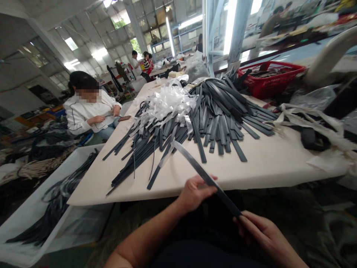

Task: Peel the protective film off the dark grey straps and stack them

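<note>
A long dark strip (pixel 192 162) runs diagonally from over the table down toward my lap, its far end pale and shiny. My left hand (pixel 198 191) pinches it around the middle, just off the table's front edge. Lower and to the right, my right hand (pixel 255 227) grips the near end, its thumb and fingers closed round it. Beyond my hands, many dark strips (pixel 220 126) lie heaped and fanned out on the pale table (pixel 267 171). A pile of whitish translucent film strips (pixel 173 98) rests on the dark ones.
A white bin (pixel 60 219) with dark strips stands left of the table. A person (pixel 89 108) in white sits beyond it, hands together. At the right back is a red basket (pixel 275 80); pale cloth scraps (pixel 312 119) lie at the right. More people are farther back.
</note>
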Action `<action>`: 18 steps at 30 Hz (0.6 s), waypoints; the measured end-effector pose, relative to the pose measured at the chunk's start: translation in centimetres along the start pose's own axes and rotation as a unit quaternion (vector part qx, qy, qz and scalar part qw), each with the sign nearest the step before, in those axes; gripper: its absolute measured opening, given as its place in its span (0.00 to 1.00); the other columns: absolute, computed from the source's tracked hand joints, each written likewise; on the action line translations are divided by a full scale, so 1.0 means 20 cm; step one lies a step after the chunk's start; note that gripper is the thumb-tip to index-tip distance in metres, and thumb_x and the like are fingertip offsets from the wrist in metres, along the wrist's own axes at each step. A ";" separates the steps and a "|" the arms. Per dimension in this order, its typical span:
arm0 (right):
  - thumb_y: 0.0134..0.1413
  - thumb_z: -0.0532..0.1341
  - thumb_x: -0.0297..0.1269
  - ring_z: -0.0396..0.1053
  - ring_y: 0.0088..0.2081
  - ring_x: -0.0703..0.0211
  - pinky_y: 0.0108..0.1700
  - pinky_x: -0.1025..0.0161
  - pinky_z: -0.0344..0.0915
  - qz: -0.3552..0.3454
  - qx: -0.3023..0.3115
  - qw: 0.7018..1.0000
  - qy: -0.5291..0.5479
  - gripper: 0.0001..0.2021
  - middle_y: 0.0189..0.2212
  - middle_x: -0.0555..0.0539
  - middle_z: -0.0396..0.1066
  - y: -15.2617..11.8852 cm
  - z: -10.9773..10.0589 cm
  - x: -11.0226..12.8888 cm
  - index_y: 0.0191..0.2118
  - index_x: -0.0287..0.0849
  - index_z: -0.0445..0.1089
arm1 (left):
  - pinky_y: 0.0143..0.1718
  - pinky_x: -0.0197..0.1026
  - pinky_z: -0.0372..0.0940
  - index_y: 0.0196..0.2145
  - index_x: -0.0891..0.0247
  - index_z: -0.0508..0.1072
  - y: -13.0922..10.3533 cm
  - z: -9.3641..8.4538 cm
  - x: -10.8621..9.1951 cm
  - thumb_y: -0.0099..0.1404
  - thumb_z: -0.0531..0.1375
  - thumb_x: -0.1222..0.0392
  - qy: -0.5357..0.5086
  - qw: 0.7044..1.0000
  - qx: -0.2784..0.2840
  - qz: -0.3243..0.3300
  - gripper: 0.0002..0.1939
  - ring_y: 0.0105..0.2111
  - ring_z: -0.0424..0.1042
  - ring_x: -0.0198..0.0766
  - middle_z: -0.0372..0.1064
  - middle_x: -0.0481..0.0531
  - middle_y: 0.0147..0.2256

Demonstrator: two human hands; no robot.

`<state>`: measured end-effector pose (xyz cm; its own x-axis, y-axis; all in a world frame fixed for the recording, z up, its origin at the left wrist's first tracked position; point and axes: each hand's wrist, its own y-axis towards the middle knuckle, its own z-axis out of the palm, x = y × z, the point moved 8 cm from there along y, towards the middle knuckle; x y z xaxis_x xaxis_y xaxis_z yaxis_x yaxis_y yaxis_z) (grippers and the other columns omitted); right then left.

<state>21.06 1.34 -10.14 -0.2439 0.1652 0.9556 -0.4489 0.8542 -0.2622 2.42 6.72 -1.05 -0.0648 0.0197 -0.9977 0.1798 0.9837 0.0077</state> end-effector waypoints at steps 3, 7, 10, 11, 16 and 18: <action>0.60 0.56 0.60 0.66 0.23 0.63 0.27 0.66 0.64 -0.098 0.010 0.994 0.044 0.25 0.25 0.50 0.70 0.14 0.03 0.43 0.41 0.40 0.72 | 0.56 0.51 0.62 0.42 0.64 0.81 0.24 -0.27 -0.38 0.57 0.67 0.55 -0.020 0.998 -0.050 0.034 0.16 0.43 0.75 0.46 0.80 0.54 0.38; 0.63 0.55 0.55 0.66 0.22 0.67 0.27 0.68 0.64 -0.213 0.033 0.975 0.049 0.22 0.27 0.50 0.71 0.24 0.03 0.90 0.47 0.40 0.71 | 0.60 0.51 0.57 0.42 0.62 0.81 0.35 -0.54 -0.99 0.55 0.68 0.56 0.053 0.969 -0.093 0.224 0.16 0.47 0.73 0.44 0.79 0.52 0.42; 0.64 0.55 0.53 0.66 0.22 0.67 0.26 0.69 0.64 -0.243 0.028 0.968 0.047 0.21 0.27 0.51 0.70 0.25 0.00 0.97 0.48 0.40 0.70 | 0.62 0.50 0.54 0.39 0.61 0.81 0.29 -0.59 -1.16 0.53 0.70 0.55 0.102 0.937 -0.131 0.308 0.15 0.52 0.70 0.45 0.76 0.53 0.49; 0.64 0.55 0.53 0.66 0.22 0.67 0.27 0.69 0.64 -0.239 0.027 0.970 0.043 0.21 0.27 0.51 0.70 0.25 0.00 0.94 0.47 0.40 0.70 | 0.61 0.50 0.55 0.38 0.61 0.81 0.27 -0.58 -1.12 0.53 0.70 0.54 0.099 0.938 -0.133 0.304 0.14 0.53 0.69 0.46 0.75 0.54 0.51; 0.62 0.54 0.58 0.65 0.22 0.66 0.26 0.68 0.64 -0.125 0.007 0.992 0.035 0.23 0.26 0.51 0.70 0.18 -0.07 0.49 0.43 0.41 0.71 | 0.52 0.45 0.64 0.38 0.59 0.82 0.24 -0.38 -0.53 0.55 0.69 0.54 -0.007 0.985 -0.092 0.146 0.12 0.48 0.71 0.45 0.77 0.54 0.46; 0.59 0.55 0.62 0.65 0.22 0.65 0.25 0.68 0.63 -0.060 -0.004 0.998 0.026 0.26 0.24 0.51 0.68 0.09 -0.10 0.25 0.38 0.41 0.71 | 0.47 0.44 0.67 0.35 0.63 0.82 0.19 -0.23 -0.23 0.55 0.69 0.53 -0.086 0.994 -0.068 0.030 0.12 0.39 0.74 0.42 0.79 0.55 0.36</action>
<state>20.65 4.70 -5.56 -0.1444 0.0860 0.9858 -0.4658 0.8730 -0.1444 -1.14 11.17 3.94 0.1129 0.0595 -0.9918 0.0427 0.9970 0.0647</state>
